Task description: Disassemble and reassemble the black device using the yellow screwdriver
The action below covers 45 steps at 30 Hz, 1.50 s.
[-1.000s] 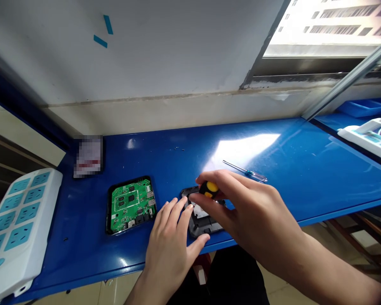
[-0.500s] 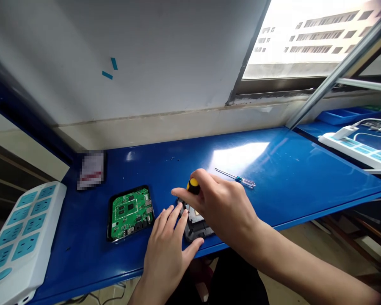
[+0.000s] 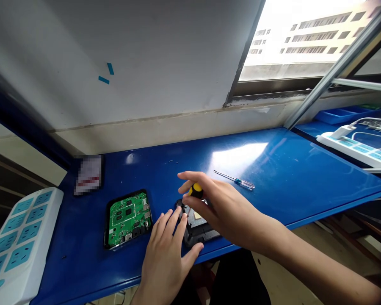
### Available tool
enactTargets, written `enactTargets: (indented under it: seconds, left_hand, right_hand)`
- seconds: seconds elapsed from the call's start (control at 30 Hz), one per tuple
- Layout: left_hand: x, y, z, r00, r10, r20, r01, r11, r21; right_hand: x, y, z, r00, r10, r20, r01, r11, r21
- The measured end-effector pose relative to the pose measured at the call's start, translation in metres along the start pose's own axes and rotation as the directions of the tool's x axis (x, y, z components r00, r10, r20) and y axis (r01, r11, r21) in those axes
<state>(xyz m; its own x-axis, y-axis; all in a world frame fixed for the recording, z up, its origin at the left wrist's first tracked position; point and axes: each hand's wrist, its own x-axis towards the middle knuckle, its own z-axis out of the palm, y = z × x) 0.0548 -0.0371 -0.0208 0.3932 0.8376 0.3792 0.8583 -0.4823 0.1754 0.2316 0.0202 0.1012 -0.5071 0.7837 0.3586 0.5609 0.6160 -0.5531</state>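
Observation:
A black plastic case half [image 3: 199, 232] lies near the front edge of the blue bench [image 3: 273, 169]. My left hand [image 3: 167, 250] rests flat on its left side, fingers stretched out and thumb against the front rim. My right hand [image 3: 224, 205] grips a short screwdriver with a black and yellow handle [image 3: 195, 190], held upright over the case's back left corner. To the left lies the other case half with a green circuit board [image 3: 127, 217] in it.
A thin screwdriver with a clear blue handle [image 3: 235, 179] lies behind my right hand. A white power strip with teal sockets [image 3: 11, 241] sits at the far left, another [image 3: 352, 146] at the right. A blurred card [image 3: 88, 174] lies near the wall.
The view has shifted slightly. My right hand has loosened and turned on the yellow-capped screwdriver, forefinger now stretched out over it. My left hand stays on the case.

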Motion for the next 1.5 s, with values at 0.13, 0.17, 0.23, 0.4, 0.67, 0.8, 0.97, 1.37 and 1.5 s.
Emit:
enactTargets:
  seconds: [0.13, 0.17, 0.23, 0.4, 0.67, 0.8, 0.97, 1.37, 1.5]
  left_hand:
    - [0.001, 0.002, -0.003, 0.999, -0.047, 0.018, 0.048, 0.997, -0.064]
    - [0.001, 0.002, -0.004, 0.998, -0.059, 0.026, 0.061, 0.995, -0.077]
    - [0.001, 0.002, -0.003, 0.997, -0.072, 0.038, 0.076, 0.993, -0.088]
    - [0.000, 0.002, -0.001, 0.998, -0.056, 0.005, 0.056, 0.997, -0.045]
    - [0.002, 0.001, -0.005, 0.997, -0.066, 0.030, 0.068, 0.993, -0.099]
    - [0.003, 0.002, -0.007, 0.991, -0.106, 0.077, 0.117, 0.981, -0.152]
    - [0.006, 0.003, -0.009, 0.989, -0.117, 0.095, 0.131, 0.978, -0.162]
    - [0.003, 0.003, -0.006, 0.992, -0.107, 0.073, 0.116, 0.984, -0.138]
    - [0.000, 0.002, -0.003, 0.993, -0.110, 0.052, 0.116, 0.983, -0.140]
  right_hand:
    - [-0.004, 0.005, 0.003, 0.992, -0.120, -0.043, 0.119, 0.993, -0.023]
    - [-0.004, 0.005, 0.005, 0.986, -0.151, -0.067, 0.148, 0.988, -0.051]
    - [-0.002, 0.006, 0.008, 0.973, -0.201, -0.117, 0.189, 0.976, -0.109]
    - [0.005, 0.010, 0.016, 0.948, -0.187, -0.258, 0.117, 0.957, -0.266]
    - [0.013, -0.004, 0.013, 0.982, -0.171, -0.075, 0.145, 0.952, -0.268]
    - [0.010, -0.006, 0.015, 0.990, -0.136, -0.027, 0.129, 0.974, -0.184]
    - [0.005, -0.001, 0.024, 0.974, -0.159, -0.159, 0.120, 0.966, -0.229]
    - [0.009, -0.007, 0.036, 0.942, -0.091, -0.323, -0.047, 0.917, -0.396]
    - [0.004, -0.005, 0.026, 0.948, -0.070, -0.309, -0.038, 0.943, -0.331]
